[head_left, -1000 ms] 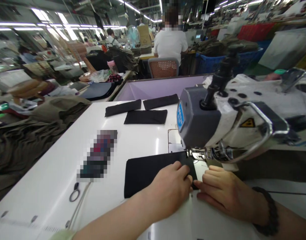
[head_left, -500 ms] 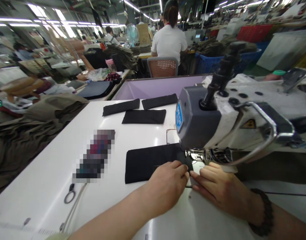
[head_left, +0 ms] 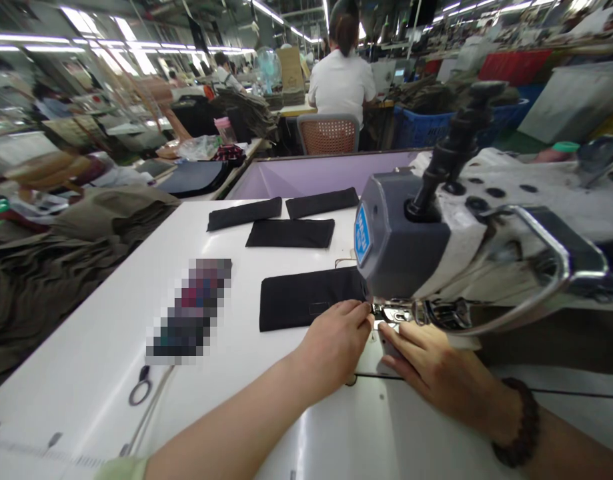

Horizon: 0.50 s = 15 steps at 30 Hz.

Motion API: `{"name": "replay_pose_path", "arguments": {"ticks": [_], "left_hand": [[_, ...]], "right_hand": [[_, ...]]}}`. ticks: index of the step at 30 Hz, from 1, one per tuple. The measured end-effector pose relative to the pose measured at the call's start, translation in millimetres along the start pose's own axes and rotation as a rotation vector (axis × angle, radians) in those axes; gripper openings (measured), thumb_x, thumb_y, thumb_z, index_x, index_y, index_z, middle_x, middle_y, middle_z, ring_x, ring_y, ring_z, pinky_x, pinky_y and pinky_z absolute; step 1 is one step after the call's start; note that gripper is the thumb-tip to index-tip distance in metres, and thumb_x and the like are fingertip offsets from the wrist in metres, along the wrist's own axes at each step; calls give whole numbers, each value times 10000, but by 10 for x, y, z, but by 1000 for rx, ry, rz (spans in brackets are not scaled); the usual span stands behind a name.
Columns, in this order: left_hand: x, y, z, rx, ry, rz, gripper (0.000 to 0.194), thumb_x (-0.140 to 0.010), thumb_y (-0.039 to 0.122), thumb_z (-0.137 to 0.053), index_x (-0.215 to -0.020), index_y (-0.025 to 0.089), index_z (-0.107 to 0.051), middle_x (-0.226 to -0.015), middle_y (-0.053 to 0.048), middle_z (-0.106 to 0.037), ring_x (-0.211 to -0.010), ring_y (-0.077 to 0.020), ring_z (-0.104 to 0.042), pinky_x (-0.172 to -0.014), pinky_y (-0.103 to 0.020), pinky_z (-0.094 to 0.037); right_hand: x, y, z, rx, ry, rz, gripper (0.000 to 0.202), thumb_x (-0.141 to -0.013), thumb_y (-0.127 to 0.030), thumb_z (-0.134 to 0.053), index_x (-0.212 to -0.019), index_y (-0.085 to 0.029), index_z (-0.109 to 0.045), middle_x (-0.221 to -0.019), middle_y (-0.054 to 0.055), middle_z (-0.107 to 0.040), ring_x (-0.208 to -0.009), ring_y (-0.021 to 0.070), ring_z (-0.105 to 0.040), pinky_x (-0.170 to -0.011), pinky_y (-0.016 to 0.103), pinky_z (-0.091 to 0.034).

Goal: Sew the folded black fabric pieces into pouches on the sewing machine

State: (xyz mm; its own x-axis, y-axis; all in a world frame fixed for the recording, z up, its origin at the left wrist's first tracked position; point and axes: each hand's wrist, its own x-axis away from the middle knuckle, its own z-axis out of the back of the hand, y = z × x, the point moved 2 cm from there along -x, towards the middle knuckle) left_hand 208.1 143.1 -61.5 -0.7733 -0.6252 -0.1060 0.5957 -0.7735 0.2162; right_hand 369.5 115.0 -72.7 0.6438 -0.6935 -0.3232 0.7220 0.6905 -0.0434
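The curled left hand is pressing black cloth beside the presser foot, the outstretched right hand resting nearby; guiding is likely demanding fingertip clearance.

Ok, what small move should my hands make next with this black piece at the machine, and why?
I'd probably slide the left hand slightly back from the presser foot, resting lightly on the black piece. Its fingers are at the piece's right end, close beside the foot, and the right hand's fingers are close too, leaving little room.
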Motion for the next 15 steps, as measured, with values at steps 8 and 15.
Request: {"name": "replay_pose_path", "arguments": {"ticks": [8,15], "left_hand": [[-50,-51,-39,-21,90,21,194,-811,106,-542,-1003,80,-552,-1066,-82,-523,-1011,-203,-456,-943,-290,-376],[-41,-28,-17,-29,20,34,243,-831,103,-498,-1068,65,-532,-1132,-101,-491,-1059,-212,-438,-975,-304,-349]], "right_hand": [[2,15,10,-9,2,-3,385,-922,-338,-289,-1041,-99,-566,-770,52,-627,-687,165,-573,-628,300,-436],[-4,4,17,3,47,2,386,-925,-342,-273,-1027,-119,-572,-814,56,-636,-707,162,-579,-633,290,-444]]}}
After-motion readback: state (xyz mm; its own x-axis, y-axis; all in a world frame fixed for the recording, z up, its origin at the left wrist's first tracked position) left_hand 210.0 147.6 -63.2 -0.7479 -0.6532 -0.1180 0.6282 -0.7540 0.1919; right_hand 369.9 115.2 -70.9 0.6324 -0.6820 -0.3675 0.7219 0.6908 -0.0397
